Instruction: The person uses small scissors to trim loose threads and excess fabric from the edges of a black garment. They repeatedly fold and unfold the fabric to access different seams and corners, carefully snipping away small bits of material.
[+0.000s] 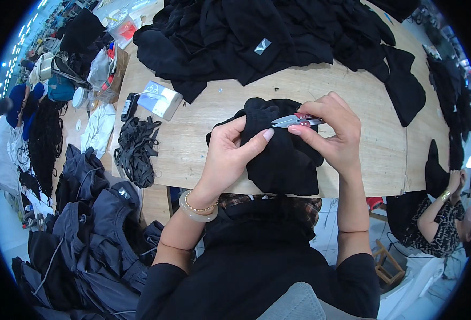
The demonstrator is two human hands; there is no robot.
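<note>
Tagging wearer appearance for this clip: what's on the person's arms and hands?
Both forearms bare, black sleeves pushed up above the elbows. Left hand: pale, pink-polished nails; its wrist wears a thick translucent bangle and a thin gold beaded bracelet. Right hand: no jewellery visible.

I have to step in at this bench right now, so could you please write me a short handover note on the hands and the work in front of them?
Left hand: pinches a fold of the black garment, thumb on top.
Right hand: holds small thread snips, blades pointing left at the fold.
The garment lies on the wooden table at the near edge, partly hanging over it.
A heap of black garments lies at the far side; a bundle of black straps to the left; a dark grey pile lower left.
Whether any thread is cut cannot be told; trimming appears in progress.
</note>
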